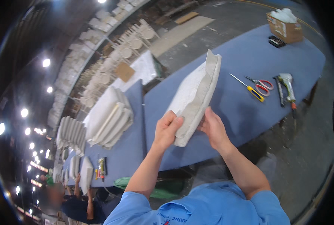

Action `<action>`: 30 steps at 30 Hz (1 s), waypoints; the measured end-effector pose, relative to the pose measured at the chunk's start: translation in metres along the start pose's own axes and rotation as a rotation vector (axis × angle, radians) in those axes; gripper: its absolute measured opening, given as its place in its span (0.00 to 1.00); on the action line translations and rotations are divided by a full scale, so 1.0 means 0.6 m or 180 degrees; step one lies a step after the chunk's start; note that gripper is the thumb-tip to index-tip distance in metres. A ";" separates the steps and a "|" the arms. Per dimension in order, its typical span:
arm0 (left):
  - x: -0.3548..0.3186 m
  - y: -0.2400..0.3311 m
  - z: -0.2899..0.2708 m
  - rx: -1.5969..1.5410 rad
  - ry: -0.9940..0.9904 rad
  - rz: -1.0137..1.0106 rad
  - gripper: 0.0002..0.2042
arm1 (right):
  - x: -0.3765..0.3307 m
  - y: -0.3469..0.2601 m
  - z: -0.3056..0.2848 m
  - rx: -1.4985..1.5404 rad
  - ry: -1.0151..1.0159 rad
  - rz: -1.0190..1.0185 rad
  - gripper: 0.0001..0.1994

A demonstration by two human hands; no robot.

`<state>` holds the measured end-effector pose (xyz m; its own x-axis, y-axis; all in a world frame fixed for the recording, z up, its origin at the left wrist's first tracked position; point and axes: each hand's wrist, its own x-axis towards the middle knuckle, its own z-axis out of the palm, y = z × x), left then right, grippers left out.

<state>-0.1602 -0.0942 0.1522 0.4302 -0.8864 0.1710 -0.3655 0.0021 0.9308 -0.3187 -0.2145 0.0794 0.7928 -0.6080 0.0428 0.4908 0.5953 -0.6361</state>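
Note:
A pale grey-beige seat cushion [192, 98] with a whitish underside is held up on its edge, tilted, above the blue table. Its loose fabric border stands up along one side. My left hand [167, 131] is closed on the near left of that border, thumb lying on the fabric. At the near right edge, my right hand [215, 130] grips the cushion, its fingertips partly hidden behind it. To the right lie a screwdriver [258, 94] with a yellow handle, red-handled scissors [264, 88] and a pneumatic staple gun [286, 87] on a hose.
The blue table [245, 56] carries a cardboard box [283, 32] with white stuffing and a small black object [276, 41] at its far end. Stacked cushions [112, 118] stand on the left. Beyond them a co-worker [80, 208] handles another cushion. Chair frames [133, 43] line the floor behind.

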 end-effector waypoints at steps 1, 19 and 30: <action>-0.010 -0.012 0.036 0.0342 -0.0025 0.0371 0.18 | -0.012 -0.006 -0.019 0.0080 0.0207 0.0131 0.28; -0.047 -0.070 0.180 0.1806 -0.0776 0.0960 0.15 | -0.069 0.006 -0.186 -0.1554 0.0841 0.0851 0.25; -0.017 0.018 0.102 0.1485 0.0188 0.0969 0.12 | -0.007 -0.053 -0.103 -0.1727 0.0222 0.0133 0.28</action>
<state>-0.2189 -0.1136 0.1408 0.2888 -0.8503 0.4401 -0.8011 0.0370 0.5974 -0.3602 -0.2633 0.0515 0.7727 -0.6341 -0.0306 0.1881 0.2746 -0.9430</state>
